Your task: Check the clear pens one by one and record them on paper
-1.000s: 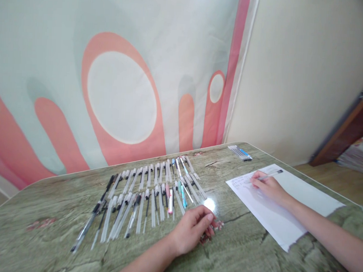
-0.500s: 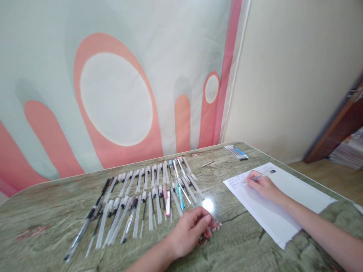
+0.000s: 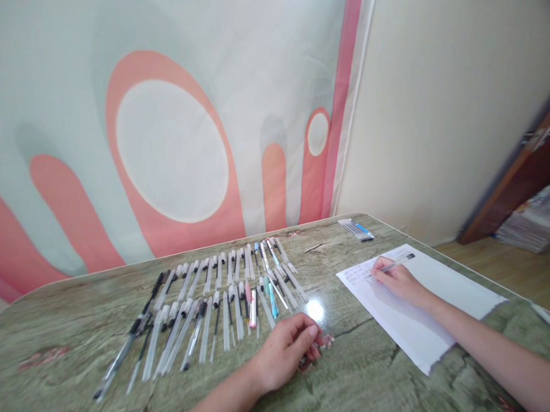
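Right hand [image 3: 398, 283] grasping pen [image 3: 400, 262], axis slanted, dark end rightward above paper [image 3: 461, 293]; left hand [image 3: 288, 349] released, loosely curled.

the green, wood-grained desk [image 3: 363, 374] is lined on its left half with two uneven rows of pens and clear tubes [image 3: 226, 321]; at the right a white sheet of paper [image 3: 461, 290] is laid, with a small pen group [image 3: 355, 229] placed beyond it.

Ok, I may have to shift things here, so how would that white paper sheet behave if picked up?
The white paper sheet looks thin, so it would probably sag when lifted by a corner. It seems light, but the right hand on it may pin it down. Its ragged near edge could tear further if pulled.
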Demonstrator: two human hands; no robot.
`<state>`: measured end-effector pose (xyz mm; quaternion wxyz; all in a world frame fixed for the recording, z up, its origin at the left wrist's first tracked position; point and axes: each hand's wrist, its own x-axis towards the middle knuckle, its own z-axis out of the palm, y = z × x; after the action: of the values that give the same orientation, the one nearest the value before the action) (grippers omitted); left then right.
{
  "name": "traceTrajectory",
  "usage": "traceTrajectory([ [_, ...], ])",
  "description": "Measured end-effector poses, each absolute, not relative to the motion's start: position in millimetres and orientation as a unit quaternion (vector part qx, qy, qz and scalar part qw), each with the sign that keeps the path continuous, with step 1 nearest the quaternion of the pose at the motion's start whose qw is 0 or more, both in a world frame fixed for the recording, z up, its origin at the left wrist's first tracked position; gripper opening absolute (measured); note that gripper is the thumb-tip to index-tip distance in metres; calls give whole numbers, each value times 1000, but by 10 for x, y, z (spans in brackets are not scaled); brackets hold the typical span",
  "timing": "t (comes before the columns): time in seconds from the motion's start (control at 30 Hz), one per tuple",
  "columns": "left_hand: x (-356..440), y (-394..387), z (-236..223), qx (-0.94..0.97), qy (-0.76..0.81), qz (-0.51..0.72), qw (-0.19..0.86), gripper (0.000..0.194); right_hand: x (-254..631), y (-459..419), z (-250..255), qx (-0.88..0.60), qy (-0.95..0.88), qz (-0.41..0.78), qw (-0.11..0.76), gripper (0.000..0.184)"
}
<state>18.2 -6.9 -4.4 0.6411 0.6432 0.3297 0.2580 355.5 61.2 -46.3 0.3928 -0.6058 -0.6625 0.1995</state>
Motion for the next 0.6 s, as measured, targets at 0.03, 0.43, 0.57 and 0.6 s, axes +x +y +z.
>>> traceTrajectory([
  [0.03, 183, -67, -49, 644, 328, 259, 641, 38, 3557, 613, -465, -607, -661, 199, 394, 15],
  [0.43, 180, -60, -48, 656, 326, 254, 632, 36, 3535, 595, -434, -606, -666, 184, 394, 16],
  [0.57, 180, -60, -48, 654, 327, 254, 633, 36, 3547, 606, -451, -605, -666, 180, 397, 16],
  [0.6, 180, -60, -50, 654, 326, 256, 632, 36, 3553, 610, -458, -605, -668, 179, 395, 16],
])
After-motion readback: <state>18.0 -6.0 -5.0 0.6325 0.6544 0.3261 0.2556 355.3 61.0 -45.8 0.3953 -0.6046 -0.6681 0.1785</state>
